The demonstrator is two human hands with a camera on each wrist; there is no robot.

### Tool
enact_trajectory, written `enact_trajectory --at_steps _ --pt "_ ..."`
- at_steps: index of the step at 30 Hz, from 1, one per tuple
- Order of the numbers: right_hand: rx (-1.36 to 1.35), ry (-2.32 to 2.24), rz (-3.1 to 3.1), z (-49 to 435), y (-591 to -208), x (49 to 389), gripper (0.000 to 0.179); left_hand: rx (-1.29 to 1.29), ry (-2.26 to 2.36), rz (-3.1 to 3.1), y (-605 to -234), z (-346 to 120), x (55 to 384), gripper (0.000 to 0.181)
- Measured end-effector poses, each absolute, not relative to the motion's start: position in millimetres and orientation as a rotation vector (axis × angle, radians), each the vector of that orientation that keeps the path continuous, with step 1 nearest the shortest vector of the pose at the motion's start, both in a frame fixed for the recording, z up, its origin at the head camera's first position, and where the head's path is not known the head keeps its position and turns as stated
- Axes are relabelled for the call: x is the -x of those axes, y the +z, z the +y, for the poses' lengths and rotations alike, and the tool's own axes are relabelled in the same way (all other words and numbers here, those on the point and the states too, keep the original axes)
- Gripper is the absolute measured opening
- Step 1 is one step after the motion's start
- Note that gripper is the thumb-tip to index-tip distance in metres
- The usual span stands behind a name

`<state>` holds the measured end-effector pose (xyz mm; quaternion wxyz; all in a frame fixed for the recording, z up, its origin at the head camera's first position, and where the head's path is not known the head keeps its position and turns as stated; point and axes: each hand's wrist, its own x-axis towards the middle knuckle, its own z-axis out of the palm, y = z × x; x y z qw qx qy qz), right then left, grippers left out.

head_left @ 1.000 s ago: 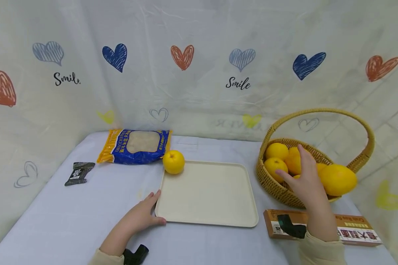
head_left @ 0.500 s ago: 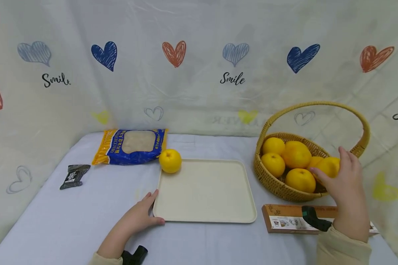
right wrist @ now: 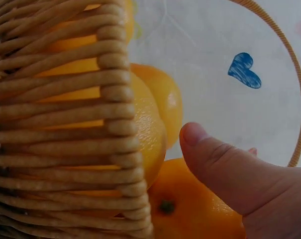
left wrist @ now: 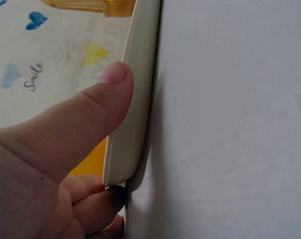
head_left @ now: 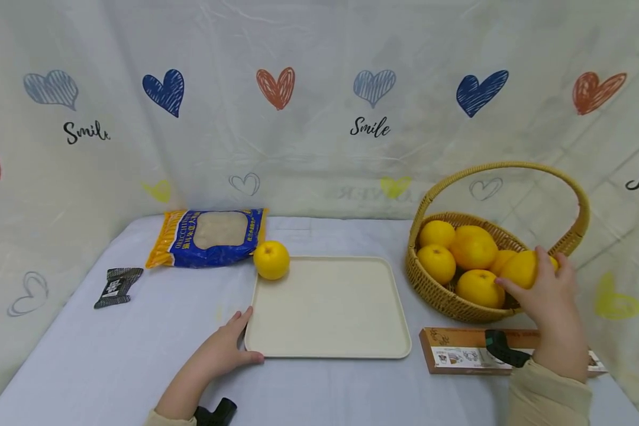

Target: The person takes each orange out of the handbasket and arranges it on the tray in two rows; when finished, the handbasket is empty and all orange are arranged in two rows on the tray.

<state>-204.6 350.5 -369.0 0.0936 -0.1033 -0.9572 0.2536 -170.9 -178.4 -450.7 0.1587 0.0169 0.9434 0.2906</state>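
My left hand (head_left: pixel 226 352) holds the near left corner of a cream tray (head_left: pixel 330 307). In the left wrist view the thumb (left wrist: pixel 118 74) lies against the tray rim (left wrist: pixel 140 99), and the other fingers bend at the corner. My right hand (head_left: pixel 554 293) grips an orange (head_left: pixel 520 269) at the right side of the wicker basket (head_left: pixel 447 302). Its thumb (right wrist: pixel 210 154) lies along the orange (right wrist: pixel 185 209) in the right wrist view, where the other fingers are mostly hidden. Several more oranges (head_left: pixel 474 247) fill the basket.
A single orange (head_left: pixel 271 260) sits at the tray's far left corner, beside a blue and yellow pasta bag (head_left: pixel 213 236). A small black packet (head_left: pixel 118 287) lies at left. The basket's tall handle (head_left: pixel 500 165) arches up; a long brown box (head_left: pixel 458 352) lies in front.
My right hand moved from above the middle of the basket to its right side, and its fingers came down around the orange there. The left hand stays at the tray corner.
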Motion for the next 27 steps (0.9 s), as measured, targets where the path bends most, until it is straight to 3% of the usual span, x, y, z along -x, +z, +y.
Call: enact_trajectory --at_steps 16,27 --pt "0.345 0.785 -2.749 345 -363 199 0.094 -0.038 0.837 2.693 -451 -178 168 0.106" --pt "0.157 1.006 -2.597 294 -351 203 0.083 -0.045 0.840 2.702 -450 -179 169 0.107"
